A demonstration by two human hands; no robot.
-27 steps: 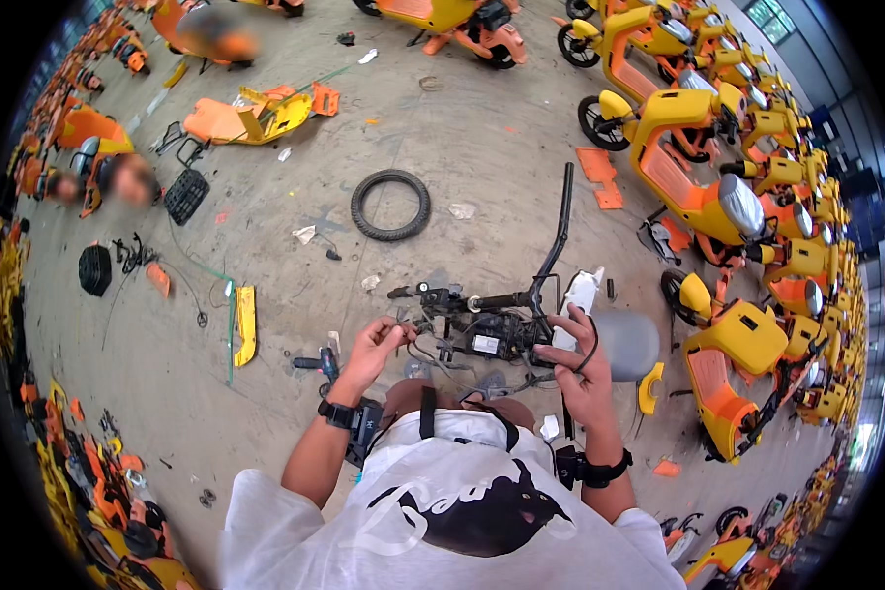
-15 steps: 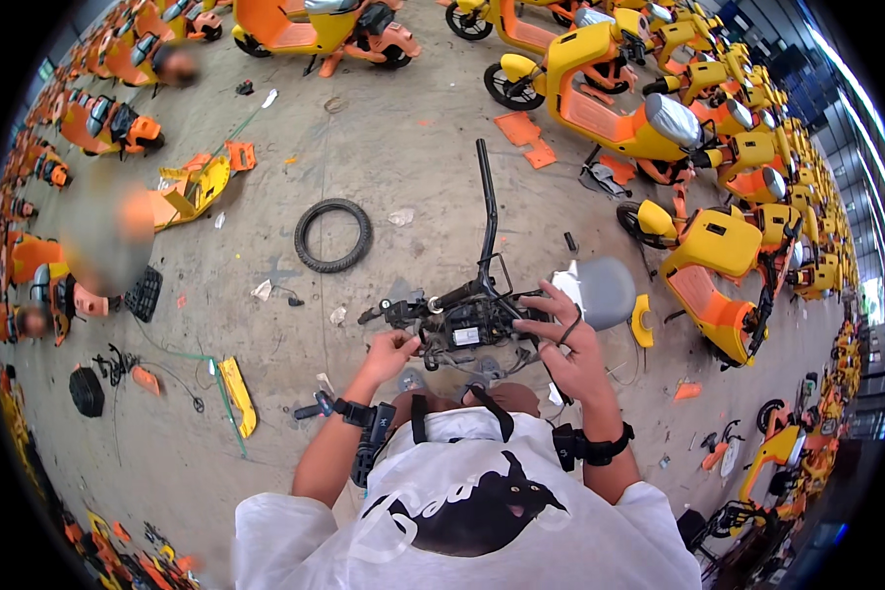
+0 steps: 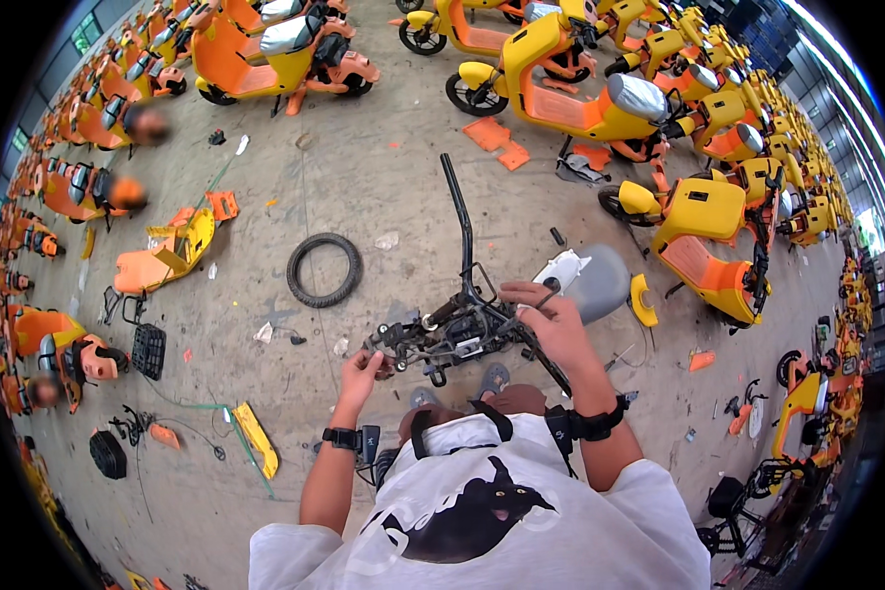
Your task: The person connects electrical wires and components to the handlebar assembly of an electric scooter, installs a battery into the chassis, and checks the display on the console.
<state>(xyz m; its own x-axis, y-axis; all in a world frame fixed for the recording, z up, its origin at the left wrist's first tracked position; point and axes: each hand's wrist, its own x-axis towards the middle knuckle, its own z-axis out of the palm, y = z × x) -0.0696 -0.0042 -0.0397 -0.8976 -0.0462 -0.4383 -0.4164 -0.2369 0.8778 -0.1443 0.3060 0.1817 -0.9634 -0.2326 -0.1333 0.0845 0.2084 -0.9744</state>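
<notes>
A stripped black scooter frame (image 3: pixel 462 344) with a long upright tube (image 3: pixel 454 197), wiring and fittings lies on the floor before my feet. My left hand (image 3: pixel 362 372) grips the frame's left end, where small metal fittings stick out. My right hand (image 3: pixel 559 332) is at the right side of the frame, fingers bent round a black cable; its fingertips partly hide what lies beneath. A white panel (image 3: pixel 560 267) and a grey rounded part (image 3: pixel 603 285) lie just beyond my right hand.
A loose tire (image 3: pixel 302 258), orange-and-yellow body panels (image 3: pixel 147 270), a yellow strip (image 3: pixel 256 438) and a black crate (image 3: pixel 148 351) lie on the concrete floor (image 3: pixel 364 167). Yellow-orange scooters (image 3: pixel 575 113) stand in dense rows around the sides, the closest (image 3: pixel 698 226) to the right.
My left hand has moved left and down to the frame's end. My right hand has turned with its fingers further leftward. The view has shifted, and the frame's left end sits lower.
</notes>
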